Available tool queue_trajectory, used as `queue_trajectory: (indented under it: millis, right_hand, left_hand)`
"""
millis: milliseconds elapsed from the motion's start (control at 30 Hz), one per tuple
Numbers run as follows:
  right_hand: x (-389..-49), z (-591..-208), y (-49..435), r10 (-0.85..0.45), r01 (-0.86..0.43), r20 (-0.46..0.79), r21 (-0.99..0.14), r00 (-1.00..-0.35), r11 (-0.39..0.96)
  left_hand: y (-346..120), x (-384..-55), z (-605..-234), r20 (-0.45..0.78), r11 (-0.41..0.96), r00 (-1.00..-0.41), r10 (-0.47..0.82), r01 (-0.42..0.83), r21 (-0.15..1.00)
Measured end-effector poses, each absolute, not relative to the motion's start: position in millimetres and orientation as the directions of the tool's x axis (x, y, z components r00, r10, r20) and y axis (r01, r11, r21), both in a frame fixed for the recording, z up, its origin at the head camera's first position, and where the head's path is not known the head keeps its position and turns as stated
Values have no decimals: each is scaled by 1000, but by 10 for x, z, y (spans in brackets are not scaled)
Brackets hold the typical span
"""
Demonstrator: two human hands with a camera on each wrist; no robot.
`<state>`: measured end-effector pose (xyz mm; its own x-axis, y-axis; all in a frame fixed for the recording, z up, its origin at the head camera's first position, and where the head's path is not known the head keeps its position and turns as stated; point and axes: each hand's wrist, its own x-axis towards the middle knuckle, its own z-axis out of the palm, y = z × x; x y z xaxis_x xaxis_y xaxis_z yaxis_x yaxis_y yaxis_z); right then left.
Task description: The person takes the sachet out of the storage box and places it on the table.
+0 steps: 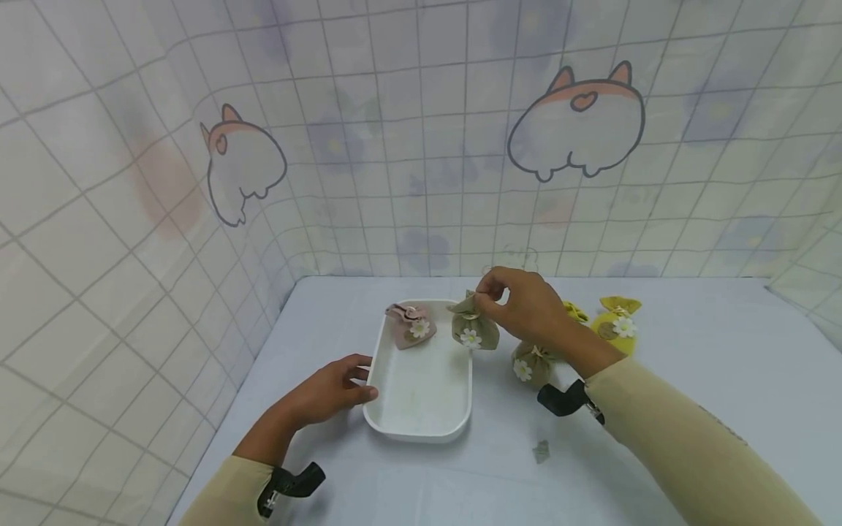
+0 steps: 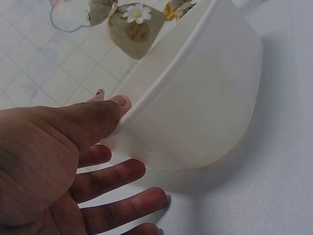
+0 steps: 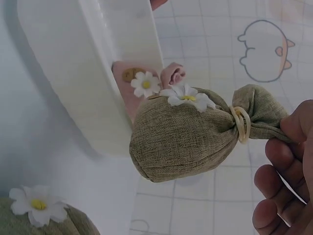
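Observation:
My right hand [image 1: 526,303] pinches the gathered top of a green-brown drawstring pouch [image 3: 181,137] between thumb and fingers. This pouch, with a white flower and a tied neck, hangs over the right rim of a white tray [image 1: 421,394]. Inside the tray, toward the back, lies a pink pouch [image 1: 413,330] with a similar flower. At the tray's left side, my left hand [image 2: 83,161] holds the rim with its thumb, the other fingers spread along the outer wall. In the left wrist view the pink pouch is mostly hidden.
Right of the tray, another green-brown pouch [image 1: 534,363] sits under my right forearm. Behind that arm stand a yellow pouch [image 1: 615,332] and part of another yellow one [image 1: 576,312]. A small greenish scrap [image 1: 541,451] lies near the front. Patterned curtains border the table.

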<state>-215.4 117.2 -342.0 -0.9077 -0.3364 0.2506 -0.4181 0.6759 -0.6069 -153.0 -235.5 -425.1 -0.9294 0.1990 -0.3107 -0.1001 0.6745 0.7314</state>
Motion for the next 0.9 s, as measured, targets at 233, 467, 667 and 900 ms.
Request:
queue_trajectory:
  millis: [233, 467, 667, 900]
  right_hand:
    - [-2094, -3377, 1348, -314, -380, 218, -610, -924, 695]
    - [-2060, -3350, 1511, -321, -398, 235, -577, -917, 713]
    - [-2046, -3351, 1616, -303, -379, 228, -585, -925, 717]
    - [-1991, -3278, 1706, -280, -360, 226, -591, -933, 722]
  left_hand:
    - [-2345, -1509, -4251, -316, 682, -928, 198, -101, 724]
    - [-2339, -1523, -4248, -313, 683, -930, 191, -103, 723]
    - [-2348, -1522, -4242, -308, 679, -930, 199, -96, 728]
    - [-2359, -1513, -4224, -315, 683, -928, 197, -101, 723]
